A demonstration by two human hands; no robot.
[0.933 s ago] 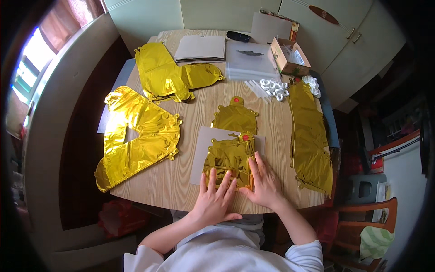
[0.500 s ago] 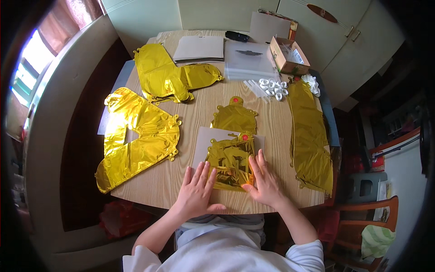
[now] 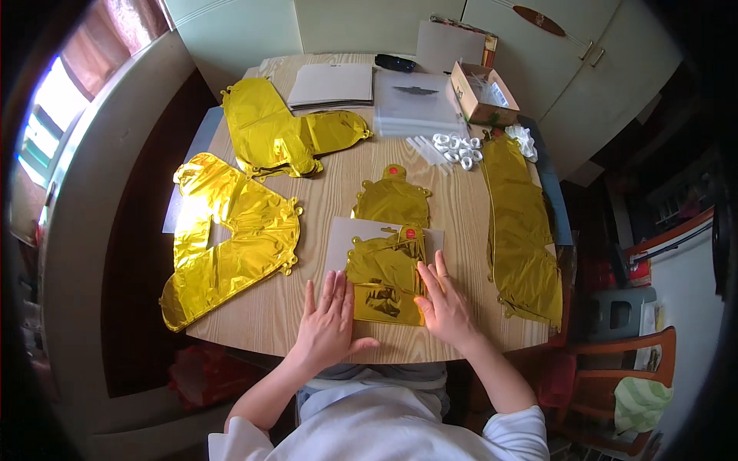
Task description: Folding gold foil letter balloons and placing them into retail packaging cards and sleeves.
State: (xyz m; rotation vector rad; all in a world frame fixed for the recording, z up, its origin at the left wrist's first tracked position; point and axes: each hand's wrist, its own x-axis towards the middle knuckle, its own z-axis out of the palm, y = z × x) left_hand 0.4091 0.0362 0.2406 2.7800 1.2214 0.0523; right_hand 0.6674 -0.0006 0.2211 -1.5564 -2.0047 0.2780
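Here both hands flank the folded gold balloon (image 3: pixel 384 280) near the table edge (image 3: pixel 307 352).

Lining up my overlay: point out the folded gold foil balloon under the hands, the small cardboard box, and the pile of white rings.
Folded gold foil balloon (image 3: pixel 382 278), head view, middle of its crinkled face.
Small cardboard box (image 3: pixel 470 104), head view, its near side wall.
Pile of white rings (image 3: pixel 457 147), head view, centre of the cluster.

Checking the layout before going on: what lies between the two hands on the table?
In the head view, the folded gold foil balloon on a grey card sheet lies between the left hand and right hand; both hands press flat on its edges.
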